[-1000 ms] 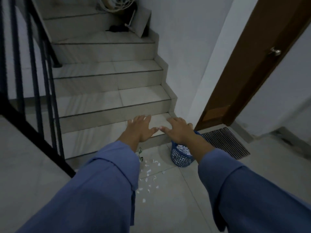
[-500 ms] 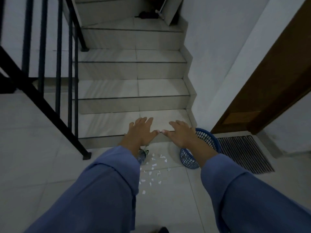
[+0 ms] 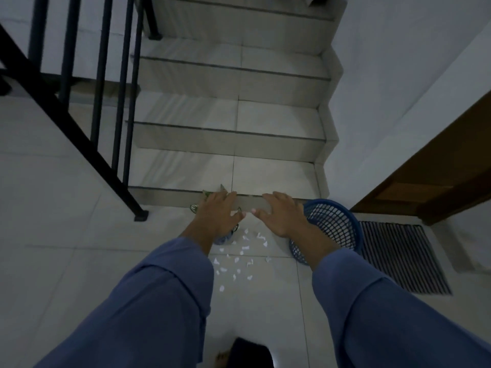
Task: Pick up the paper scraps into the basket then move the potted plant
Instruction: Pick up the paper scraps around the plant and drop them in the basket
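Several white paper scraps (image 3: 240, 257) lie scattered on the tiled floor at the foot of the stairs. To their right stands a blue mesh basket (image 3: 336, 227), partly hidden by my right forearm. A small potted plant (image 3: 223, 239) sits left of the scraps, mostly covered by my left hand; a few green leaves show. My left hand (image 3: 216, 212) and my right hand (image 3: 280, 213) are stretched out flat above the floor, palms down, fingers apart, thumbs nearly touching. Neither holds anything.
Tiled stairs (image 3: 231, 123) rise straight ahead, with a black metal railing (image 3: 106, 107) on the left. A white wall and a brown door (image 3: 430, 179) stand at the right, with a striped doormat (image 3: 401, 256) before the door. A bare foot (image 3: 221, 357) shows at the bottom.
The view has tilted downward and closer to the floor, so scraps, basket and plant sit more centrally. Both hands stay outstretched and open, side by side.
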